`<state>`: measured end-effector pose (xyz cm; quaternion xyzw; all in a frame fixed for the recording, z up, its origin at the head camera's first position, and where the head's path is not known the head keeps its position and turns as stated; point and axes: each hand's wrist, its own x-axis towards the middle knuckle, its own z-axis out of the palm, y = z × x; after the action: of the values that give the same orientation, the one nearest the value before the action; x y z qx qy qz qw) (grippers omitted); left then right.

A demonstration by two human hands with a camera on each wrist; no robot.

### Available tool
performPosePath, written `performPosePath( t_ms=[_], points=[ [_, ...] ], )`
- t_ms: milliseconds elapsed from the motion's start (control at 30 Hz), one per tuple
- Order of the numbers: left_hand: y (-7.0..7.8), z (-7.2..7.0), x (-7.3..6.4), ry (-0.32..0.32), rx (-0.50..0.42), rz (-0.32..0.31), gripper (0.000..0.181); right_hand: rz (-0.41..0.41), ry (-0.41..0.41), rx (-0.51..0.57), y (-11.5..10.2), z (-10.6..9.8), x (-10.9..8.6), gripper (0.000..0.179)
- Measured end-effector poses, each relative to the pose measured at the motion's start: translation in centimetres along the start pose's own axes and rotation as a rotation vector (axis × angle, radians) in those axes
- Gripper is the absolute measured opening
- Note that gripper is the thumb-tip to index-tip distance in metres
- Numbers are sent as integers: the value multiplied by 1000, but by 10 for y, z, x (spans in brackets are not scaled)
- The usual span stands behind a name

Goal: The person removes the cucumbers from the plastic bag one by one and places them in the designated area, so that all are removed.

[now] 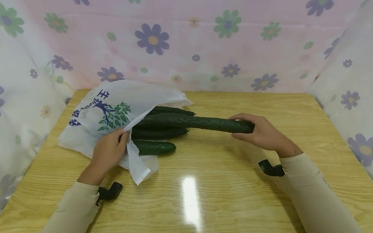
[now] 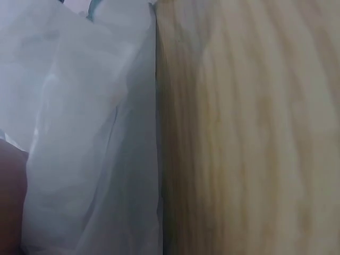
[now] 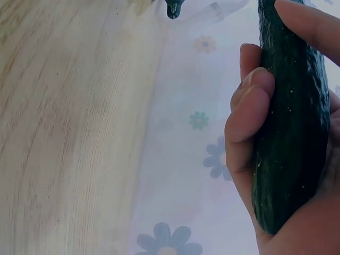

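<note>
A white plastic bag (image 1: 88, 133) printed with a green-leaved tree and dark lettering lies on the left of the table, its mouth facing right. My left hand (image 1: 108, 151) pinches the edge of that mouth; in the left wrist view the bag's white film (image 2: 90, 143) fills the left side. My right hand (image 1: 266, 134) grips the right end of a long dark green cucumber (image 1: 209, 124), fingers and thumb curled round it (image 3: 292, 127). The cucumber's other end lies in the bag's mouth. Several more cucumbers (image 1: 159, 147) stick partly out there, their left ends hidden by the bag.
The wooden table (image 1: 230, 199) has a glossy light reflection at its front middle. A flower-printed curtain (image 1: 186, 59) stands behind it and on both sides. Black wrist mounts (image 1: 111, 191) jut from both sleeves near the tabletop.
</note>
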<state>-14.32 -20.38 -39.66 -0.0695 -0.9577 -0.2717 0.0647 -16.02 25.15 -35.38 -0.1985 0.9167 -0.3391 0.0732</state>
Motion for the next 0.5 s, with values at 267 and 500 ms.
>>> performPosePath(
  t_ms=[267,500],
  points=[
    [-1,-3,0,-20,-16,-34,33,44,-5,27,10,-9,-2,50],
    [0,-7,1,-26,-38,-48,32,46,12,54,18,-19,-6,51]
  ],
)
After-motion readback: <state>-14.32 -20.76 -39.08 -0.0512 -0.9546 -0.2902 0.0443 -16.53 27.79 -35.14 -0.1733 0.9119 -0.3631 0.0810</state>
